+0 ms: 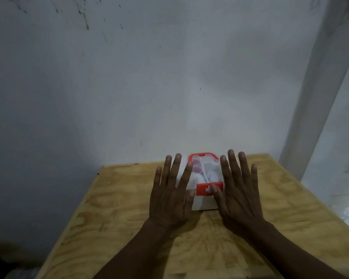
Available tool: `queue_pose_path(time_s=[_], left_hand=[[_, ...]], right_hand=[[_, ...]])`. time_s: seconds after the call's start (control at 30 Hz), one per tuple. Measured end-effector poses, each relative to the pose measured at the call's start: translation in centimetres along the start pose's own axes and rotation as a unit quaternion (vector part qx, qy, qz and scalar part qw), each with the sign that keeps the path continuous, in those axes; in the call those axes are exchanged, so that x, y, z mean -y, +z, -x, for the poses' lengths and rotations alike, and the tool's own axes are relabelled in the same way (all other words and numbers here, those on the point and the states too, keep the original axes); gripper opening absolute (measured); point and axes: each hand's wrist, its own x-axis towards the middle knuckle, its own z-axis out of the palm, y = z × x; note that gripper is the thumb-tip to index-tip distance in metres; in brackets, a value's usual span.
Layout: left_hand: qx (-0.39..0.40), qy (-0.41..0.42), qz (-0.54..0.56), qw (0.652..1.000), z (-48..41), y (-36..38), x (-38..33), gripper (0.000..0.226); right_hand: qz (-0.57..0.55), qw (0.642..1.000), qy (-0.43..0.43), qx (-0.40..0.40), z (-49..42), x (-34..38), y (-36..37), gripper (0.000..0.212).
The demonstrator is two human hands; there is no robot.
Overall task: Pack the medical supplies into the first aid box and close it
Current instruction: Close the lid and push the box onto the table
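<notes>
**Both hands spread flat beside the box**

The left hand [172, 195] and right hand [239, 195] are held palm down, fingers straight and fanned, flanking the first aid box [205, 203]. Contact cannot be told. A white cross is carried on the red latch [201, 189]. A white body, a red handle [203, 154] and a clear lid are noted. The box is set mid-table [129, 198], near the wall [129, 97].

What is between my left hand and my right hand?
The first aid box sits between the left hand and right hand, shown in the head view.
</notes>
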Motion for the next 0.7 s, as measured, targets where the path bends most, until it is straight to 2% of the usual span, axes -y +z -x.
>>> queue_pose_path(time_s=[0.3, 0.7], left_hand=[[0.027, -0.057, 0.012, 0.998, -2.4, 3.7, 2.3, 0.061], [0.051, -0.077, 0.01, 0.996, -5.2, 6.5, 5.2, 0.067]], right_hand=[[-0.016, 0.998, 0.016, 0.05, -4.0, -1.5, 3.6, 0.073], [0.003, 0.996, 0.02, 0.09, -8.0, -2.8, 6.9, 0.072]])
